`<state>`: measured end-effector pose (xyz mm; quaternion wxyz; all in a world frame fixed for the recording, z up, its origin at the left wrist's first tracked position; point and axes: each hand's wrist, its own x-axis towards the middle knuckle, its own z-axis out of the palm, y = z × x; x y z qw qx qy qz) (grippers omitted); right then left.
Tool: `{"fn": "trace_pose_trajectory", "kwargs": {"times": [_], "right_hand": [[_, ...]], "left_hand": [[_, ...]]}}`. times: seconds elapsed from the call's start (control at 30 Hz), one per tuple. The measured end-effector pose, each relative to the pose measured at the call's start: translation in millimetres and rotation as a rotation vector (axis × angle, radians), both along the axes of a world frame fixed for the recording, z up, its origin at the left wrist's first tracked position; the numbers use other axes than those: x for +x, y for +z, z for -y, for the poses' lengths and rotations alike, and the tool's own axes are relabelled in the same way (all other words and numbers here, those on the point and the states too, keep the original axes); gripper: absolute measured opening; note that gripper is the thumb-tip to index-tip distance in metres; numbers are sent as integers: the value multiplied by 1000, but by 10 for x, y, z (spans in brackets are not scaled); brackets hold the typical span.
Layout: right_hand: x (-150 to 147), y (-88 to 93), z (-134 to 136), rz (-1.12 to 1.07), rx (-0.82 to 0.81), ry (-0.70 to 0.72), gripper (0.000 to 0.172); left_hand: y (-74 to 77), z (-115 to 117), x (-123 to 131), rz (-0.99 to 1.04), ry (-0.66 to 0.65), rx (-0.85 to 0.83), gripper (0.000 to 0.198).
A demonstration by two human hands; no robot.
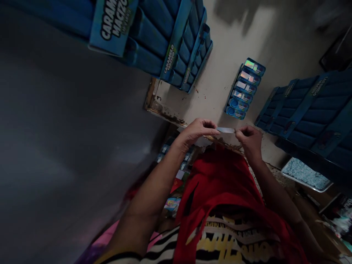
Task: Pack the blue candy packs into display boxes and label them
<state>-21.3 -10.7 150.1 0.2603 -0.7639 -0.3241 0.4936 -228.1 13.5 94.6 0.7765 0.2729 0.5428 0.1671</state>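
A small shiny silvery strip [226, 130] is stretched level between my two hands. My left hand [198, 131] pinches its left end between thumb and fingers. At the other end, the fingertips of my right hand [250, 141] are closed on it. Whether it is a sticker or a piece of foil, I cannot tell. Just beyond my hands, a row of small blue packs [243, 88] lies on the pale table. Most carry shiny rectangular patches; the two nearest me show round blue shapes instead.
Tall stacks of blue boxes [154, 40] marked "Caramelo Macizo" stand at the left, with another blue stack [310, 106] at the right. A clear tray of pale bluish bits [306, 174] sits below the right stack. The table's near edge [165, 113] is chipped. A grey wall [68, 128] fills the left.
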Motion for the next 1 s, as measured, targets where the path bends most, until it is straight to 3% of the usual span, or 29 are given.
{"fn": "trace_pose_trajectory", "kwargs": {"times": [0.17, 0.37, 0.53, 0.8, 1.0], "right_hand": [[17, -132, -53, -97, -62, -88, 18], [23, -267, -120, -117, -19, -60, 25], [20, -347, -202, -4, 81, -48, 25], [27, -579, -379, 323, 228, 66, 28], [71, -685, -479, 448, 240, 143, 27]], "left_hand": [[-6, -51, -5, 76, 26, -81, 45], [-80, -237, -28, -8, -27, 6, 52], [-115, -484, -7, -80, -113, 113, 44], [-190, -975, 224, -427, -362, 383, 28], [-302, -1106, 363, -356, -216, 285, 21]]}}
